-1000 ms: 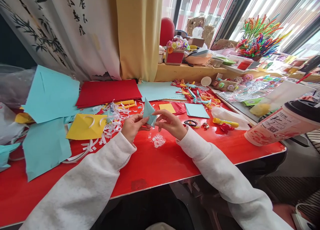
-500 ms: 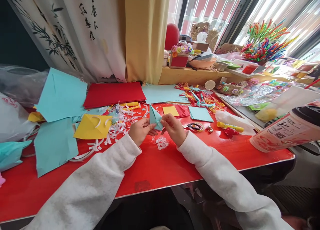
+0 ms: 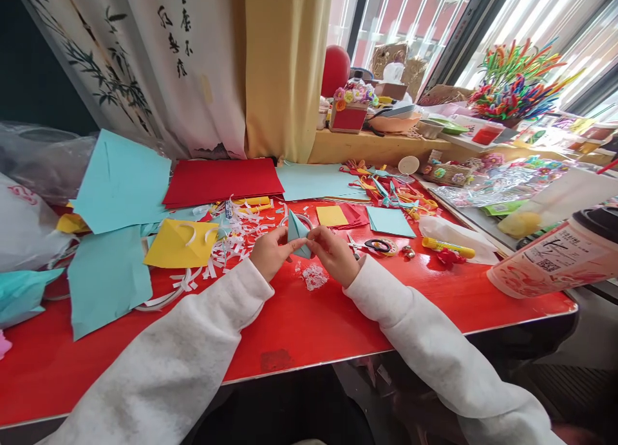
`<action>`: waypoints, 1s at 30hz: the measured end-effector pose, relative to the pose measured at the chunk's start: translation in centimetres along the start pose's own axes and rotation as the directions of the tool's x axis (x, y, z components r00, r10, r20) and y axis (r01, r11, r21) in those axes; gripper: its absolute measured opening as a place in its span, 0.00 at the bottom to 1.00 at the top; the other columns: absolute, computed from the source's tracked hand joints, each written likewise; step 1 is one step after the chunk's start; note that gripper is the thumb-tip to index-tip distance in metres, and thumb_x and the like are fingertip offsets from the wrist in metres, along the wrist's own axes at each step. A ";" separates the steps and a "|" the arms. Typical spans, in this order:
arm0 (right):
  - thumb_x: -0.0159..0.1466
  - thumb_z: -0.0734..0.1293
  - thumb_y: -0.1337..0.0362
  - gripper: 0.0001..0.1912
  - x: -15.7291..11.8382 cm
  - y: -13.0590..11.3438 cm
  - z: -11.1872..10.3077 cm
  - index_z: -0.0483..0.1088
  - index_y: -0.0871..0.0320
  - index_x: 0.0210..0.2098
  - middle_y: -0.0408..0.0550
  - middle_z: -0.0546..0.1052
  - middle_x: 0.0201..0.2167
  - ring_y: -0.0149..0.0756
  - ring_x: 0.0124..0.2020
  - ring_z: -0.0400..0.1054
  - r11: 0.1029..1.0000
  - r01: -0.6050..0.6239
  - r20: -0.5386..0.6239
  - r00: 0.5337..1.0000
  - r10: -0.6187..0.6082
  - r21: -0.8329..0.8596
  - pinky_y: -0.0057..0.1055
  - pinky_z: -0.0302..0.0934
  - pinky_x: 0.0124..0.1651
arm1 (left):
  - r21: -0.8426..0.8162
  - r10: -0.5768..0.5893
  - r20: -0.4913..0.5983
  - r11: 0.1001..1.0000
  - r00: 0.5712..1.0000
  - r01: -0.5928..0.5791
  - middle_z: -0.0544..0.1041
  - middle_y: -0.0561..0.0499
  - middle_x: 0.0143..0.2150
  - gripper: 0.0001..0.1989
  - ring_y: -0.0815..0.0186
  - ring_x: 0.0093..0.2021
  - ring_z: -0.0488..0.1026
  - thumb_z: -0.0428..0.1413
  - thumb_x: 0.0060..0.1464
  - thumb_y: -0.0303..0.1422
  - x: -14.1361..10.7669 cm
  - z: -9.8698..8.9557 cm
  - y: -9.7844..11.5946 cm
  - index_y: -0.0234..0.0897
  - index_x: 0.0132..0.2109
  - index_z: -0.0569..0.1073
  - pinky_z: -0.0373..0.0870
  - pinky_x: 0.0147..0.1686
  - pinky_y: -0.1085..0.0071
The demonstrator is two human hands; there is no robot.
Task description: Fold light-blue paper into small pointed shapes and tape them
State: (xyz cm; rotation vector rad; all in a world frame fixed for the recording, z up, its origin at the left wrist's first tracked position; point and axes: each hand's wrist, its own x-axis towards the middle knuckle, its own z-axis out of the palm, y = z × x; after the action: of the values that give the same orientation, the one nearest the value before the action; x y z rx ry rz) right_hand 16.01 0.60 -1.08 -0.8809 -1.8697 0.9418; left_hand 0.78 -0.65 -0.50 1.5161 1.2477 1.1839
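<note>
Between my two hands is a small folded piece of light-blue paper [image 3: 299, 225], its pointed end upward. My left hand [image 3: 271, 252] pinches its left side, the thumb lying across the front. On the right edge, the fingertips of my right hand [image 3: 333, 255] press the paper together close to the left thumb. The fingers cover the lower part of the folded paper. Just below on the red table [image 3: 290, 316] lies a little heap of white paper shreds [image 3: 315, 276]. Scissors with a black handle [image 3: 377, 245] rest to the right of my right hand.
Yellow paper [image 3: 182, 244], large blue sheets [image 3: 111, 281] and white strips lie to the left. Behind are a red paper stack [image 3: 223, 179] and small blue squares [image 3: 390, 221]. A yellow glue stick [image 3: 448, 247] and a tilted drink cup [image 3: 555, 255] are at right.
My fingers have closed in on the folded paper, the left thumb now reaching further right across it and meeting the right fingertips. More of the scissors shows. The view has shifted slightly.
</note>
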 end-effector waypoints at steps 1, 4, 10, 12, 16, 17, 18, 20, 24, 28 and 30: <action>0.58 0.58 0.59 0.08 0.0 -0.2 0.1 0.58 0.57 0.34 0.41 0.65 0.24 0.27 0.24 0.63 0.999 -0.012 -0.008 1.000 0.012 0.053 0.28 0.61 0.30 | -0.017 -0.005 -0.008 1.000 1.000 0.005 0.72 0.50 0.28 0.15 0.67 0.27 0.68 0.56 0.40 0.41 0.1 0.0 -0.1 0.34 0.33 0.70 0.66 0.21 0.74; 0.54 0.62 0.58 0.18 -0.1 -0.5 0.3 0.55 0.55 0.42 0.41 0.68 0.27 0.28 0.27 0.67 0.946 -0.127 0.041 0.992 0.120 0.298 0.31 0.65 0.31 | -0.106 -0.042 -0.028 0.994 0.999 0.039 0.72 0.50 0.27 0.16 0.68 0.26 0.68 0.56 0.40 0.41 0.2 0.2 -0.5 0.32 0.34 0.70 0.66 0.22 0.73; 0.50 0.65 0.55 0.16 0.1 -0.4 0.3 0.62 0.63 0.29 0.46 0.72 0.23 0.32 0.24 0.70 0.850 -0.384 0.224 0.920 0.321 0.359 0.32 0.67 0.30 | -0.197 -0.069 -0.014 0.978 0.998 0.065 0.71 0.51 0.26 0.16 0.69 0.25 0.67 0.56 0.39 0.41 0.2 0.3 -0.3 0.32 0.32 0.71 0.66 0.24 0.72; 0.50 0.65 0.55 0.16 0.1 -0.4 0.2 0.62 0.63 0.28 0.46 0.72 0.22 0.32 0.22 0.70 0.852 -0.389 0.212 0.919 0.332 0.351 0.30 0.67 0.27 | -0.184 -0.069 -0.021 0.981 0.997 0.064 0.71 0.52 0.26 0.16 0.69 0.25 0.67 0.56 0.39 0.42 0.1 0.4 -0.3 0.33 0.32 0.71 0.65 0.23 0.73; 0.50 0.66 0.56 0.16 0.0 -0.5 0.2 0.62 0.63 0.28 0.44 0.72 0.20 0.32 0.22 0.70 0.836 -0.409 0.277 0.905 0.322 0.365 0.29 0.67 0.27 | -0.066 -0.056 -0.102 0.997 0.993 0.050 0.68 0.54 0.21 0.15 0.71 0.22 0.63 0.56 0.39 0.42 0.2 0.1 -0.6 0.32 0.27 0.71 0.60 0.22 0.75; 0.51 0.65 0.55 0.16 0.0 -0.6 0.2 0.62 0.63 0.28 0.44 0.72 0.20 0.32 0.23 0.70 0.829 -0.414 0.293 0.902 0.318 0.375 0.30 0.68 0.28 | -0.042 -0.050 -0.114 0.998 0.992 0.046 0.68 0.54 0.21 0.15 0.71 0.23 0.63 0.56 0.39 0.42 0.3 0.1 -0.8 0.32 0.26 0.71 0.60 0.23 0.75; 0.51 0.64 0.55 0.16 0.0 -0.6 0.2 0.62 0.63 0.28 0.44 0.72 0.20 0.32 0.23 0.71 0.823 -0.418 0.301 0.900 0.317 0.384 0.31 0.68 0.29 | -0.029 -0.043 -0.115 0.999 0.992 0.040 0.69 0.53 0.21 0.15 0.71 0.23 0.63 0.56 0.39 0.43 0.4 0.0 -0.9 0.32 0.26 0.71 0.60 0.24 0.75; 0.52 0.63 0.53 0.17 0.0 -0.6 0.2 0.62 0.63 0.28 0.46 0.72 0.21 0.32 0.24 0.71 0.823 -0.417 0.288 0.902 0.322 0.386 0.31 0.68 0.30 | -0.039 -0.025 -0.102 0.999 0.994 0.021 0.70 0.52 0.23 0.16 0.70 0.25 0.65 0.55 0.39 0.43 0.4 0.1 -1.1 0.32 0.28 0.71 0.62 0.26 0.74; 0.52 0.62 0.52 0.17 0.0 -0.4 0.2 0.61 0.62 0.26 0.46 0.73 0.20 0.33 0.21 0.70 0.846 -0.397 0.228 0.915 0.333 0.356 0.28 0.67 0.24 | -0.157 -0.041 -0.010 0.987 0.999 0.039 0.70 0.53 0.25 0.17 0.69 0.25 0.66 0.55 0.40 0.43 0.2 0.4 -0.9 0.33 0.31 0.69 0.65 0.26 0.73; 0.53 0.61 0.51 0.18 0.1 -0.4 0.2 0.61 0.62 0.26 0.46 0.72 0.19 0.32 0.19 0.70 0.843 -0.398 0.228 0.914 0.335 0.360 0.26 0.66 0.21 | -0.142 -0.056 0.054 0.988 0.997 0.063 0.71 0.51 0.27 0.17 0.68 0.27 0.68 0.58 0.37 0.41 0.3 0.4 -0.9 0.32 0.32 0.69 0.66 0.27 0.71; 0.55 0.58 0.50 0.19 0.1 -0.4 0.2 0.61 0.62 0.27 0.46 0.72 0.20 0.31 0.20 0.70 0.839 -0.397 0.251 0.913 0.321 0.372 0.27 0.66 0.23 | -0.108 -0.051 0.034 0.993 0.998 0.055 0.72 0.50 0.26 0.16 0.67 0.27 0.68 0.58 0.37 0.40 0.4 0.2 -1.0 0.32 0.30 0.70 0.66 0.28 0.71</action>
State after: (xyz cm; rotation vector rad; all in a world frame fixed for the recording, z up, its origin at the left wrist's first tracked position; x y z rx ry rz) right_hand 15.69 0.42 -0.81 -0.9180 -1.5738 1.6361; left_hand 0.77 -0.05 -1.48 1.4080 1.1764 1.1706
